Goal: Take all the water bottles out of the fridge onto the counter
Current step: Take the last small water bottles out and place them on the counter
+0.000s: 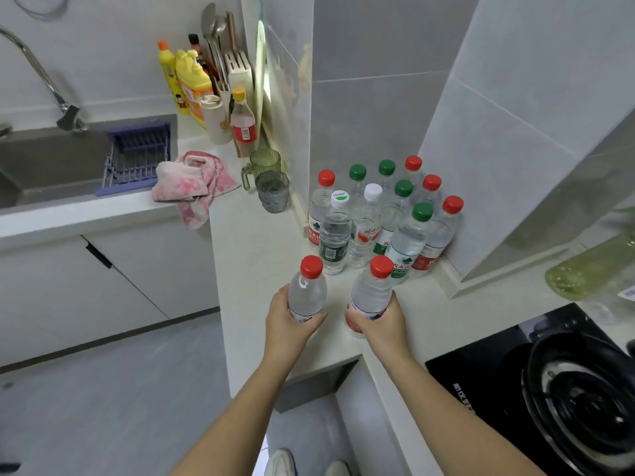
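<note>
My left hand grips a clear water bottle with a red cap, held upright over the white counter. My right hand grips a second red-capped water bottle, also upright. Whether their bases touch the counter is hidden by my hands. Just beyond them, in the tiled corner, stands a cluster of several water bottles with red, green and white caps. The fridge is out of view.
Two ribbed cups and a pink cloth lie left of the cluster. Detergent and sauce bottles stand at the back. The sink with a purple rack is far left. A black gas hob fills the lower right.
</note>
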Available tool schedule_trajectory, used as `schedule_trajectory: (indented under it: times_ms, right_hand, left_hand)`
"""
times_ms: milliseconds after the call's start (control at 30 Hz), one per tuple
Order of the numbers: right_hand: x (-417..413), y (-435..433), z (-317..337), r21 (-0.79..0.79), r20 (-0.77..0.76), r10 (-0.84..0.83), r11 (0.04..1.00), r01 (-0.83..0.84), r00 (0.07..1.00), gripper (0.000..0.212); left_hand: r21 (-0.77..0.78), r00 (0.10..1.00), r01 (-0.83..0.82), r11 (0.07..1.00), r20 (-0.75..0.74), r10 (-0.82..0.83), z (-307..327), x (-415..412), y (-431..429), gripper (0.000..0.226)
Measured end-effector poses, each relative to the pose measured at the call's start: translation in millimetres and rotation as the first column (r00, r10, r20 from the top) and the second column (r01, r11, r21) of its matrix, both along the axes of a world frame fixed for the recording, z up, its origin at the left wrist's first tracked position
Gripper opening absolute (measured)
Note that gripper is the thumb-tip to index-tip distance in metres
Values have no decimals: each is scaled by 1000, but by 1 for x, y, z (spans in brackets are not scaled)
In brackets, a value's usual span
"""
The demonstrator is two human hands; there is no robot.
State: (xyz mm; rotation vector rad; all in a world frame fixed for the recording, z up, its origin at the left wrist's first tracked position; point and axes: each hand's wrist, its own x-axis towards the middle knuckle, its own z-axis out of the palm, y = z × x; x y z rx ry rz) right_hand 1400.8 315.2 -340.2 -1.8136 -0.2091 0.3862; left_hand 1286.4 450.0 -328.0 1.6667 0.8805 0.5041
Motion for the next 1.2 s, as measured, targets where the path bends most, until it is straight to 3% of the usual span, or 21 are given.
schedule_trajectory:
  times_ms: [133, 300, 500, 733, 967, 1200]
  right_hand:
    - [0, -4, -13, 11, 9, 14, 1000, -14, 1000, 42]
    - [-8, -9, -22, -25, -46, -37, 999, 36, 998, 51]
    - [9, -4, -25, -86, -75, -30, 996, 23, 997, 54]
    - [45, 8, -31, -120, 7, 1, 993, 0, 1000, 65]
    - [50, 5, -32, -219, 115, -27, 974, 52, 993, 70]
    - [63, 10, -26, -222, 85, -70, 971, 87, 994, 47]
  left_hand:
    - [26, 997, 77, 997, 3, -78, -10, -3, 10, 63]
    - [92, 974, 212, 973, -101, -203, -27, -14, 18, 60]
    - [146, 974, 214, 966, -108, -200, -23, 12, 15, 50]
    - [151, 973, 231, 961, -61, -224, -16, 63, 3, 33]
    - [188, 874, 357, 915, -413, -256, -34, 75, 16, 54]
    - [211, 869, 316, 925, -455, -193, -33, 92, 14, 54]
